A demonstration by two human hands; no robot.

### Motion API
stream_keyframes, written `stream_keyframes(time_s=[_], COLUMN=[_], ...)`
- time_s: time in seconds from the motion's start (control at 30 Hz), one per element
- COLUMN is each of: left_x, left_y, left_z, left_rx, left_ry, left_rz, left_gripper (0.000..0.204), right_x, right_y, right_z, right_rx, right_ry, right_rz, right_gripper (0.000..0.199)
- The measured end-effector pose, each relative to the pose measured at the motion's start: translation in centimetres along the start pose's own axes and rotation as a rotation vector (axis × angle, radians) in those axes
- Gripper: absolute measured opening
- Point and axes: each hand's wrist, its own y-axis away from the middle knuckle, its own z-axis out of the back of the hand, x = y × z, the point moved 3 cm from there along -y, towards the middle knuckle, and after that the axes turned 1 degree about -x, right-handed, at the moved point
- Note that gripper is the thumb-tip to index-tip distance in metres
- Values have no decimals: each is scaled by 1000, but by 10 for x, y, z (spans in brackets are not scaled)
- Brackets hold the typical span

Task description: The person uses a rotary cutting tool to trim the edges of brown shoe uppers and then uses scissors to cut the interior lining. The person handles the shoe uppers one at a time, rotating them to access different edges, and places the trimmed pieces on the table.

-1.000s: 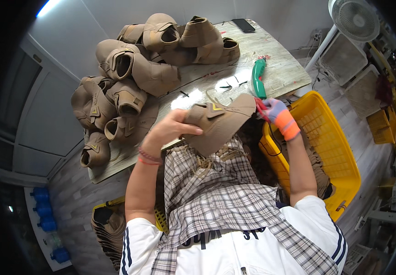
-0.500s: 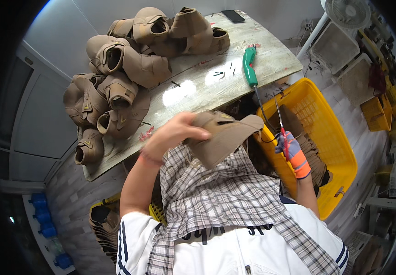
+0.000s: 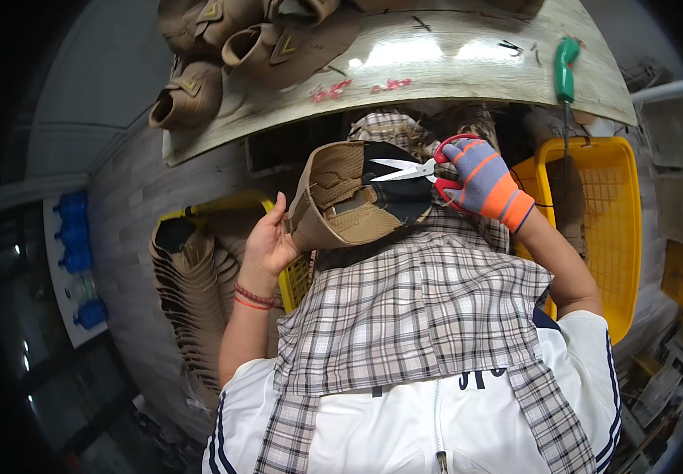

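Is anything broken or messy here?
Nothing looks broken. The left hand holds a tan boot piece while the gloved right hand points scissors into it. Small scraps lie scattered on the table.

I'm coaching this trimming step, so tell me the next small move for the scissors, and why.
Probably ease the open blades of the scissors down to the inside of the tan boot upper and snip. The gloved right hand holds them just over its dark opening, while the bare left hand steadies the upper from its side.
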Motion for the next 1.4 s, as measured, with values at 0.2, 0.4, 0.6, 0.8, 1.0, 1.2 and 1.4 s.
stream_keyframes(time_s=[0.2, 0.4, 0.6, 0.8, 1.0, 1.2, 1.4], left_x=[21, 26, 18, 20, 20, 24, 24], left_y=[-10, -52, -86, -89, -97, -97, -113], left_z=[44, 51, 39, 37, 51, 45, 91], left_rx=[-157, 14, -99, -31, -43, 17, 22], left_ry=[-530, -618, -496, -440, -433, -468, -611], left_rz=[-599, -718, -652, -676, -700, -678, -675], left_gripper=[34, 30, 34, 30, 30, 37, 45], right_x=[-15, 3, 11, 17, -1, 15, 14], right_y=[-3, -29, -45, -41, -23, -42, -41], right_z=[-15, -16, -24, -33, -12, -15, -22], right_rx=[183, 180, 263, 269, 311, 238, 284], right_ry=[19, 8, 122, 246, 289, 173, 305], right_rz=[-71, 52, 52, 29, -25, -13, 48], right_gripper=[39, 41, 41, 41, 38, 39, 37])
